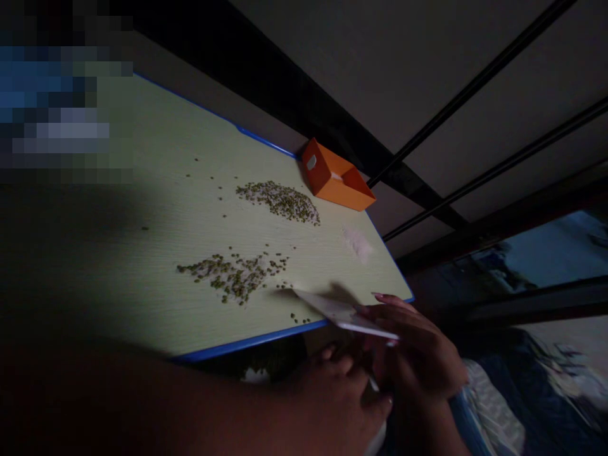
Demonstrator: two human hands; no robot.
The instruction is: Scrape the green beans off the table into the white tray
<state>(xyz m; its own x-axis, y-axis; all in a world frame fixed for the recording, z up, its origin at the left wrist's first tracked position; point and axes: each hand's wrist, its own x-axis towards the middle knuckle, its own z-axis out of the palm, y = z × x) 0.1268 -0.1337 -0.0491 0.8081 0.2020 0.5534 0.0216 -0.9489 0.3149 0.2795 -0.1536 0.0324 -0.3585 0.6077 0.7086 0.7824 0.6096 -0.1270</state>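
My right hand [418,342] comes in from the lower right and grips a thin white card [346,320], tilted over the table's near edge. The card's far end lies close to a few stray green beans. Just below the edge, my left hand [342,392] has its fingers curled beside the right; white bits show near its thumb, but what it holds is too dark to make out. Two spread heaps of small green beans mixed with pale grains lie on the table: a nearer bean heap [232,275] and a farther bean heap [282,201].
A pale table [166,285] has a blue rim. An open orange box [339,183] stands at its far edge, near a small patch of white grains [358,244]. Loose beans are scattered around. A wall with dark bars rises behind; dark cloth lies at lower right.
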